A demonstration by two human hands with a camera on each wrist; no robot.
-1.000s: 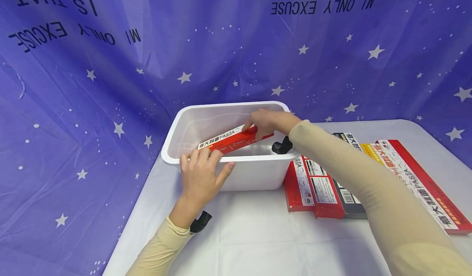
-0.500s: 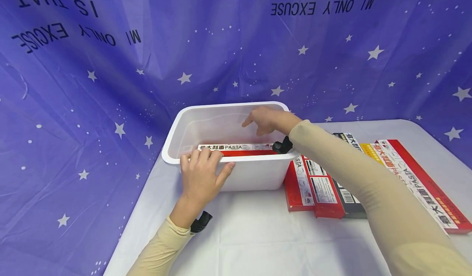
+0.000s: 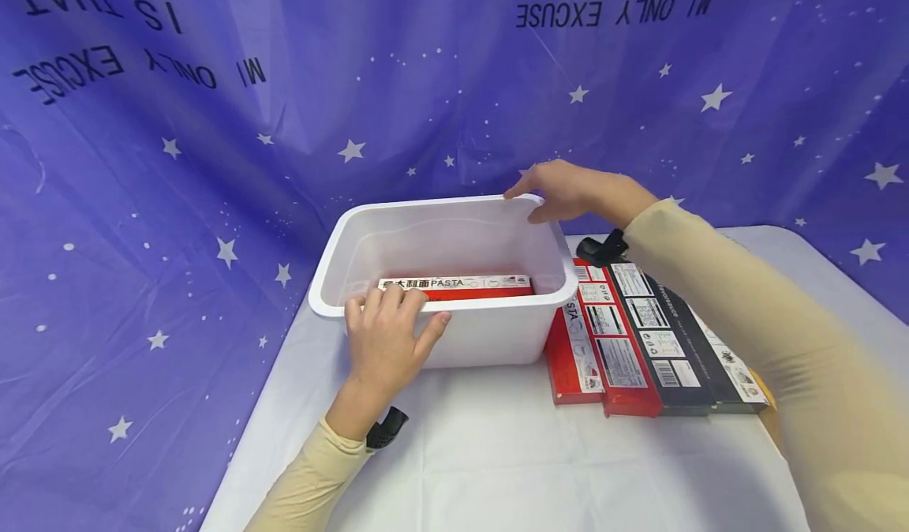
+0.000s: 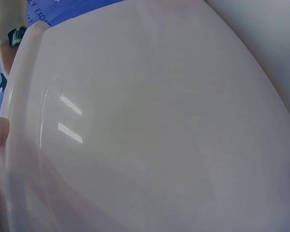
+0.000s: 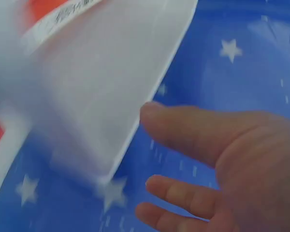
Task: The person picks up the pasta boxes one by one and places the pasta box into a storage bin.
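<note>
In the head view my left hand (image 3: pixel 386 342) grips the near rim of a white plastic bin (image 3: pixel 483 335), fingers bent over the edge and thumb outside. The left wrist view is filled mostly by the bin's smooth outer wall (image 4: pixel 150 121), with the thumb at the left edge. Inside the bin a red and white pasta box (image 3: pixel 490 282) lies along the near wall, partly hidden by the rim and my fingers. Above the bin's back right corner is my right hand (image 3: pixel 564 191), holding nothing, its fingers spread loosely. The right wrist view has its thumb (image 5: pixel 183 130) near the rim.
Right of the bin, several pasta boxes lie side by side on the white-covered table (image 3: pixel 497 445): red boxes (image 3: pixel 618 350), dark boxes (image 3: pixel 671 350) and a yellow one (image 3: pixel 770 410) mostly under my right sleeve. A purple star-patterned cloth (image 3: pixel 440 82) hangs behind.
My right hand has let go of the red pasta box, which dropped from a slant to lying flat in the bin. That hand has moved right and up to the back corner; my left stays.
</note>
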